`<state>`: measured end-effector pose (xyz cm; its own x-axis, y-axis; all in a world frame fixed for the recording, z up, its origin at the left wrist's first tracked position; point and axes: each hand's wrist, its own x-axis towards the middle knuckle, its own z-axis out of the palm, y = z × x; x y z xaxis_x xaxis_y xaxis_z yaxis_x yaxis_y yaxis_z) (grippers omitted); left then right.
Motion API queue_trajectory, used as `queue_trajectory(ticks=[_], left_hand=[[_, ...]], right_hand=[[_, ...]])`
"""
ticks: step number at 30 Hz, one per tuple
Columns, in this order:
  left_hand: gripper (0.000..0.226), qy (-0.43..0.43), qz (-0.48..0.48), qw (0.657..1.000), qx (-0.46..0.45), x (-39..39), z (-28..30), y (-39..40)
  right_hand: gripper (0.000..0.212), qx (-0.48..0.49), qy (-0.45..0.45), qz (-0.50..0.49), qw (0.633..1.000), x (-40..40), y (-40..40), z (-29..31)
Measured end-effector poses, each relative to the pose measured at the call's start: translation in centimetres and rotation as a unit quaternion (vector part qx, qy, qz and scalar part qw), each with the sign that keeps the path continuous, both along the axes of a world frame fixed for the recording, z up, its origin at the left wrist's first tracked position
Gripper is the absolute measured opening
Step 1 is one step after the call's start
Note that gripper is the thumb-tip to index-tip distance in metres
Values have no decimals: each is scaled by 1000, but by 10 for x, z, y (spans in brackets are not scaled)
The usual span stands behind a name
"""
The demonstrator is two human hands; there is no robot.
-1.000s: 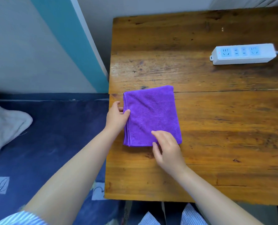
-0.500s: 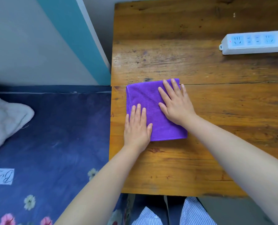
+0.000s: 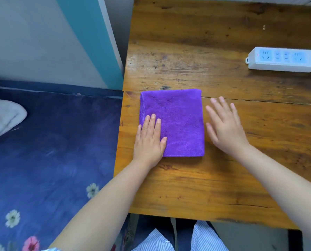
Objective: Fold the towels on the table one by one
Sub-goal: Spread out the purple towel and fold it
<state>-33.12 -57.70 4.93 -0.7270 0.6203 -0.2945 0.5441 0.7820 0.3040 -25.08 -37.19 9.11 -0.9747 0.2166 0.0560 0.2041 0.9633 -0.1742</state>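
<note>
White power strip lying at right on worn wooden table. Alongside at left, dark blue floral bedsheet with pale blanket bunched at far edge. Behind, grey wall crossed by teal stripe.

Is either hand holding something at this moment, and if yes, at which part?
Nothing is held. The left hand lies flat with straight fingers on the near left corner of the folded purple towel; the right hand is open beside it, off the towel.
</note>
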Motion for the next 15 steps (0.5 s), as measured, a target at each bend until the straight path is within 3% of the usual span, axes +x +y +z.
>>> queue_trajectory(ticks=[4, 8, 11, 15], left_hand=[[62, -8, -6, 1000, 1, -2, 5, -3], [61, 43, -53, 997, 48, 9, 26, -14], [54, 103, -69, 989, 80, 28, 25, -25], [52, 75, -37, 994, 70, 46, 26, -25]], right_hand=[[44, -10, -18, 177, 984, 36, -32, 11], [61, -8, -74, 200, 977, 46, -37, 8], [57, -19, -55, 206, 977, 43, -32, 3], [48, -30, -43, 232, 971, 38, -28, 0]])
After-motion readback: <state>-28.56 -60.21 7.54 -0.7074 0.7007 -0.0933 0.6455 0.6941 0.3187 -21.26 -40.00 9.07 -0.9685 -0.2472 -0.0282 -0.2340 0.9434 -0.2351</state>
